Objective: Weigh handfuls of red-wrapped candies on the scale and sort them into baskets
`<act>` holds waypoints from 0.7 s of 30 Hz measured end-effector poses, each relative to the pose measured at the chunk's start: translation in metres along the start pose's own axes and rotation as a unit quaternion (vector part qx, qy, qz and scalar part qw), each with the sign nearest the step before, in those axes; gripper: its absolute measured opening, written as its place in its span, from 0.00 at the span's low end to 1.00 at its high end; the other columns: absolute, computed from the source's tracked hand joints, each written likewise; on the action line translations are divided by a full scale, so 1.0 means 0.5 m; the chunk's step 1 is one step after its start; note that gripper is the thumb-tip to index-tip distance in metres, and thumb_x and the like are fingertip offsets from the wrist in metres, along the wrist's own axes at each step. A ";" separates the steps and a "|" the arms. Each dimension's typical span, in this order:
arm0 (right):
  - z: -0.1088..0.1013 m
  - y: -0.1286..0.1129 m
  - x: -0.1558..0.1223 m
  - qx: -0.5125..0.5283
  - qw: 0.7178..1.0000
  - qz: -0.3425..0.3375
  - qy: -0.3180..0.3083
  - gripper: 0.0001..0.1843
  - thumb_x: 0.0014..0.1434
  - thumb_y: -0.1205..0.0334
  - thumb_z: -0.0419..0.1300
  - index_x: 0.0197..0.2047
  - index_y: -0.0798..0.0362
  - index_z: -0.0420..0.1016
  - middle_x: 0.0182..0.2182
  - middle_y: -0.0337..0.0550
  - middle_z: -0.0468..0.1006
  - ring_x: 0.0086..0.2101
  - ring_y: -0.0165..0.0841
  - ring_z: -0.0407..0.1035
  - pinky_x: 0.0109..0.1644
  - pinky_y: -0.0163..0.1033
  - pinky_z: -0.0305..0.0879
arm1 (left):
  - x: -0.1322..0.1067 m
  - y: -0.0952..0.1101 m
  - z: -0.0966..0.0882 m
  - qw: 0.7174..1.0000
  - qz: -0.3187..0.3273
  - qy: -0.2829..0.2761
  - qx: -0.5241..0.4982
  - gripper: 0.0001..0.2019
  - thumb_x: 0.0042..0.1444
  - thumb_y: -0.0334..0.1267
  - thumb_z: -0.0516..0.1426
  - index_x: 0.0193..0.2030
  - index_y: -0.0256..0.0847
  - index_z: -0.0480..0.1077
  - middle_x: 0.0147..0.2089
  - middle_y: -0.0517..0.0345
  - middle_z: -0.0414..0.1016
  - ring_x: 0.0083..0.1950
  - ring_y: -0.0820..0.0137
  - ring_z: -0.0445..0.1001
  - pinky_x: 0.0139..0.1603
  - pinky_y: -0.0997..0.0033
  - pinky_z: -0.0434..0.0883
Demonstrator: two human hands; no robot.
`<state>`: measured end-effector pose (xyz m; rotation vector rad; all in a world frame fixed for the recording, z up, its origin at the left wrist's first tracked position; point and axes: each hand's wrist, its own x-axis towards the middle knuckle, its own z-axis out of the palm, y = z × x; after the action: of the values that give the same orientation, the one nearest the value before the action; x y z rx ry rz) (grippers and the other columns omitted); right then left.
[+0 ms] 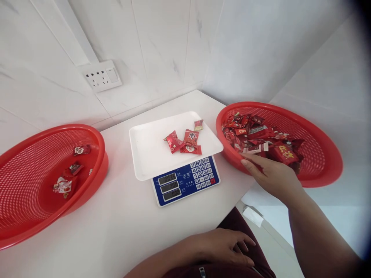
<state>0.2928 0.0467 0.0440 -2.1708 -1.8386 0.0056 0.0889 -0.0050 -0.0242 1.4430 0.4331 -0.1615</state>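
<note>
My right hand [271, 173] reaches into the right red basket [324, 154], palm down on the heap of red wrapped candies [257, 137]; its fingertips curl among the wrappers, and whether they hold one is hidden. A white scale tray [150, 148] carries several red candies [185, 142]. The blue scale panel [187, 179] sits below it with lit digits. My left hand [226, 245] rests flat on my lap at the table's front edge, fingers spread, holding nothing. The left red basket [26, 181] holds a few candies [68, 179].
The white tabletop [121, 224] sits in a corner of white tiled walls. A wall socket [101, 75] is mounted behind the left basket. The right basket overhangs the table's right edge, with the floor below it.
</note>
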 end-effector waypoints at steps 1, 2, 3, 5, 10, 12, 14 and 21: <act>-0.001 -0.002 0.000 -0.001 1.000 -0.001 0.000 0.23 0.58 0.44 0.46 0.48 0.44 0.73 0.41 0.42 0.78 0.39 0.47 0.73 0.36 0.49 0.70 | 0.000 0.000 0.001 1.000 0.001 0.000 -0.004 0.28 0.51 0.44 0.58 0.59 0.44 0.60 0.53 0.45 0.70 0.50 0.54 0.71 0.49 0.55 0.67; -0.002 -0.005 -0.001 -0.001 1.000 -0.002 -0.001 0.23 0.59 0.44 0.46 0.48 0.44 0.73 0.41 0.42 0.78 0.40 0.46 0.73 0.37 0.48 0.70 | 0.000 0.000 0.001 1.000 0.000 0.002 -0.010 0.28 0.51 0.44 0.58 0.59 0.44 0.61 0.53 0.46 0.70 0.50 0.54 0.71 0.49 0.55 0.67; -0.003 -0.007 -0.001 -0.001 1.000 0.000 -0.004 0.22 0.59 0.45 0.46 0.48 0.44 0.73 0.42 0.42 0.78 0.41 0.46 0.73 0.38 0.48 0.70 | -0.001 0.000 0.002 1.000 -0.002 0.004 -0.014 0.28 0.50 0.44 0.58 0.59 0.45 0.61 0.54 0.46 0.70 0.50 0.55 0.71 0.49 0.55 0.67; -0.006 -0.012 -0.003 0.003 1.000 0.010 -0.016 0.22 0.59 0.46 0.47 0.49 0.45 0.72 0.44 0.42 0.77 0.43 0.45 0.72 0.41 0.47 0.69 | -0.001 -0.002 0.004 1.000 -0.009 0.013 -0.020 0.27 0.50 0.44 0.58 0.58 0.45 0.62 0.53 0.47 0.70 0.50 0.56 0.71 0.49 0.55 0.67; -0.031 -0.001 0.010 0.086 0.992 0.015 -0.097 0.23 0.61 0.47 0.45 0.53 0.46 0.70 0.49 0.42 0.74 0.49 0.44 0.67 0.50 0.48 0.65 | 0.004 -0.019 0.006 0.999 0.005 0.031 -0.020 0.25 0.50 0.43 0.58 0.56 0.49 0.63 0.51 0.54 0.71 0.49 0.61 0.70 0.50 0.57 0.67; -0.048 0.009 0.027 0.140 0.980 -0.009 -0.143 0.23 0.62 0.49 0.43 0.54 0.47 0.69 0.52 0.41 0.71 0.52 0.42 0.64 0.54 0.46 0.62 | 0.006 -0.025 0.007 0.999 0.006 0.026 -0.022 0.24 0.51 0.43 0.58 0.56 0.50 0.63 0.51 0.55 0.71 0.48 0.63 0.70 0.49 0.58 0.67; -0.063 0.016 0.052 0.162 0.967 -0.030 -0.196 0.22 0.62 0.52 0.44 0.54 0.47 0.69 0.54 0.39 0.69 0.54 0.40 0.62 0.57 0.45 0.58 | 0.007 -0.026 0.006 1.000 0.002 0.019 -0.020 0.23 0.51 0.43 0.58 0.55 0.50 0.64 0.50 0.55 0.71 0.47 0.63 0.70 0.49 0.59 0.68; -0.043 0.015 0.145 0.105 0.915 -0.083 -0.381 0.26 0.50 0.73 0.48 0.49 0.46 0.73 0.45 0.39 0.77 0.44 0.39 0.71 0.46 0.41 0.67 | 0.017 -0.030 -0.002 1.000 0.009 0.006 -0.019 0.24 0.50 0.41 0.59 0.56 0.46 0.63 0.50 0.52 0.70 0.47 0.63 0.70 0.48 0.59 0.67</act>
<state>0.3177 0.1111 0.0765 -1.9875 -2.2523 1.1023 0.0909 -0.0046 -0.0411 1.4116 0.4301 -0.1296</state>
